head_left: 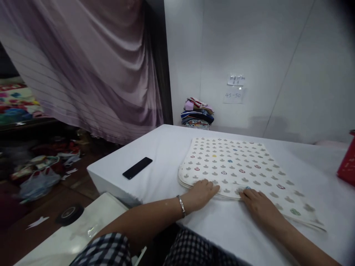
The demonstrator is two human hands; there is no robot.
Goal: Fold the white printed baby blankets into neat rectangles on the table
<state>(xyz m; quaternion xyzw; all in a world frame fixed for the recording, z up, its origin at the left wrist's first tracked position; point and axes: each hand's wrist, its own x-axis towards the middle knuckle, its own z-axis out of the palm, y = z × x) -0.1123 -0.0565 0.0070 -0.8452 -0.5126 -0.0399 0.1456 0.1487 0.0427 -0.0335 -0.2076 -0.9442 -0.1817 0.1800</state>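
A white folded cloth (231,162) with rows of grey shapes and small coloured motifs lies flat on the white-covered table. Several layers show along its rounded near-left corner. My left hand (201,194), with a silver bracelet at the wrist, rests palm down on that near edge, its fingers lying over the top and the thumb pointing right. Farther right along the same edge, my right hand (259,205) has its fingers bent on the cloth, pinching the edge; its thumb is hidden.
A black phone (137,168) lies on the white table (163,147) to the left. Folded textiles (197,113) are stacked at the back against the wall. A red object (348,162) stands at the far right. A lower white surface (83,229) holds a black roll (70,214); a pink curtain (111,66) hangs behind.
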